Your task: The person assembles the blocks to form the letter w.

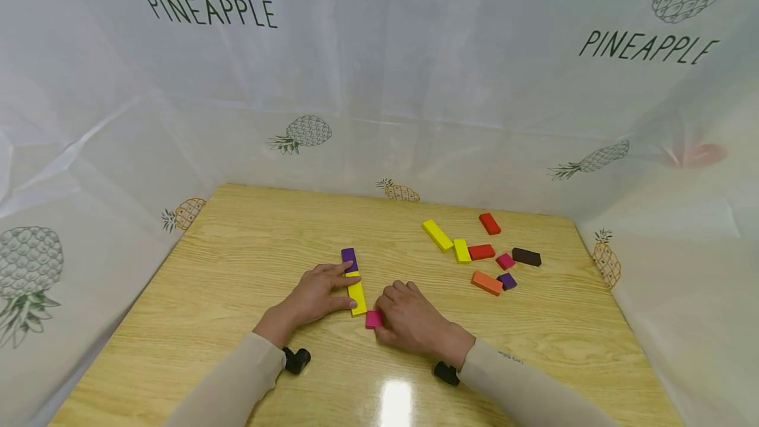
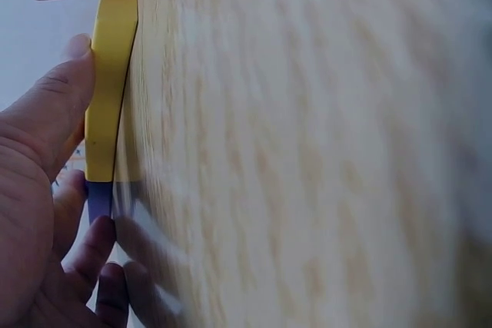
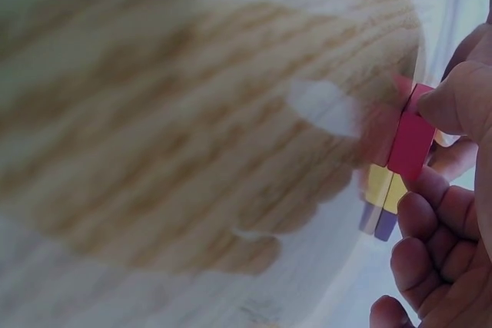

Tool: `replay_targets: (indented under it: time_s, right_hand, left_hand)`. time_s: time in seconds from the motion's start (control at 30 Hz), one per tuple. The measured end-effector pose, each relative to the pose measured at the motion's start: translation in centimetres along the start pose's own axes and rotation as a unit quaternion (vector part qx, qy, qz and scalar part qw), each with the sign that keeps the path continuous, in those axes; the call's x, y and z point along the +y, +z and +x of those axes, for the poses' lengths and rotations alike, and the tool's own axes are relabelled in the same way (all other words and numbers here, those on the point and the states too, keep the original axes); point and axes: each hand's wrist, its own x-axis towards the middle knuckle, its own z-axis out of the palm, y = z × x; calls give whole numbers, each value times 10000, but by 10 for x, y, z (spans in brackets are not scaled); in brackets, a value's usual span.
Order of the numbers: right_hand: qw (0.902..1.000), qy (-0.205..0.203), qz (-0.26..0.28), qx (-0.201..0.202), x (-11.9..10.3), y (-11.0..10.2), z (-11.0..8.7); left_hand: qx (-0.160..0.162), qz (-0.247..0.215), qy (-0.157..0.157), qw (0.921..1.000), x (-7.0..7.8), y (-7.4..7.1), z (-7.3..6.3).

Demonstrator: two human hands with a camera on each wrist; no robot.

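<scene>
A purple block [image 1: 349,256] and a yellow block [image 1: 357,298] lie end to end in a line on the wooden table. My left hand [image 1: 320,294] rests on this line, fairly straight fingers over the purple end and the thumb [image 2: 58,94] against the yellow block. At the yellow block's near end is a pink block [image 1: 373,319], set slightly to the right. My right hand [image 1: 412,318] pinches the pink block between thumb and curled fingers; in the right wrist view the thumb lies on its side [image 3: 413,140].
On the right half of the table [image 1: 261,216] are scattered a long yellow block [image 1: 437,235], a shorter yellow one [image 1: 462,251], two red blocks [image 1: 489,223], an orange [image 1: 487,283], a black [image 1: 526,256], a small pink [image 1: 505,261] and a small purple block [image 1: 506,281]. A pineapple-print curtain [image 1: 367,71] surrounds the table.
</scene>
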Motion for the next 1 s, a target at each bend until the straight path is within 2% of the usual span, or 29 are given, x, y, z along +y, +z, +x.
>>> replay_targets:
  time_s: [0.53,0.8,1.0]
  right_hand:
    - [9997,72,225,21,5,-4,-2]
    - [9975,425,540,137,14,-10,-4]
    - [9969,563,491,241,24,-14,-8]
  left_hand:
    - [52,-49,6,10000,1,1,-1]
    - [32,-55,-22,10000,2,0,-1]
    - [-7,-89,-108,9999,2,0,-2]
